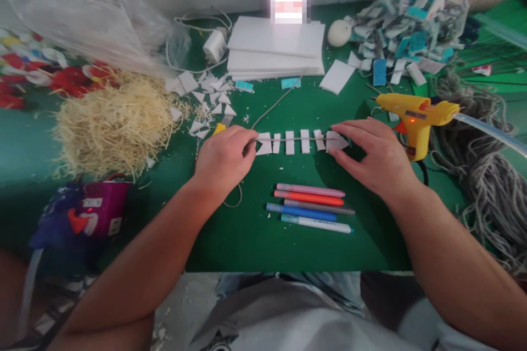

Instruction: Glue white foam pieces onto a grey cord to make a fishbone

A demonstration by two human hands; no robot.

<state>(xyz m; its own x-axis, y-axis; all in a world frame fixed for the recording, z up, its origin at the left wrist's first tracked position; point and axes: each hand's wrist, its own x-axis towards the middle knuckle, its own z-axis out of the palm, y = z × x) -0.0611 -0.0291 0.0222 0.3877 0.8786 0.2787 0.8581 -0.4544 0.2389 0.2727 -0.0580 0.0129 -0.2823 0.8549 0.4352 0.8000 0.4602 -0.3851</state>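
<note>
A row of several small white foam-like pieces [290,143] lies on the green table, with a thin grey cord [272,103] running across them. My left hand [226,158] pinches the cord between thumb and forefinger at the row's left end, beside a notched white piece [264,145]. At the other end, the thumb and fingers of my right hand [373,154] curve round the top and bottom edges of a pointed white piece [335,141]. Just below the row, several marker pens [310,209] lie side by side.
A yellow glue gun [415,112] with its light on stands right of my right hand, near grey yarn [489,175]. Behind are white sheets [275,44] and a heap of blue and white pieces [411,27]. Straw-like shreds [117,120] and a purple box [105,208] lie left.
</note>
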